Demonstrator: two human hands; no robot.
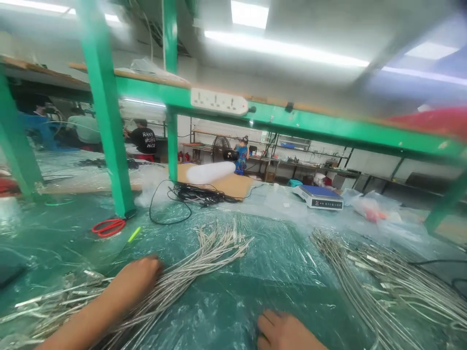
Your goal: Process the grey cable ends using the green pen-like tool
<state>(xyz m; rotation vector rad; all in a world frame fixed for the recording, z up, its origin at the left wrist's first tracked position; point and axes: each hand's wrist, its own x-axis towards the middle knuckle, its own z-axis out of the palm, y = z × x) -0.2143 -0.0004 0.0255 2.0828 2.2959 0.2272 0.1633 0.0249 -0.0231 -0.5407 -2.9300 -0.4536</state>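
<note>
My left hand [141,273] lies over a bundle of thin whitish cables [189,272], its fingers bent down around the bundle's far side. The fingertips are hidden and slightly blurred. These cables fan out at the far end, and connector ends [85,287] spread out to the left, partly behind my forearm. At the bottom edge, my right hand [282,331] rests low over the plastic-covered green table [233,306]. Its fingers are loosely bent and slightly apart, with nothing visible in them. Another cable bundle [350,277] lies to its right.
Red-handled scissors [109,227] and a yellow-green stick [134,235] lie by a green post [109,121]. Black cables [199,193], a white roll [210,172] and a scale [318,197] are farther back. A power strip [219,101] hangs on the crossbar. Several people sit beyond.
</note>
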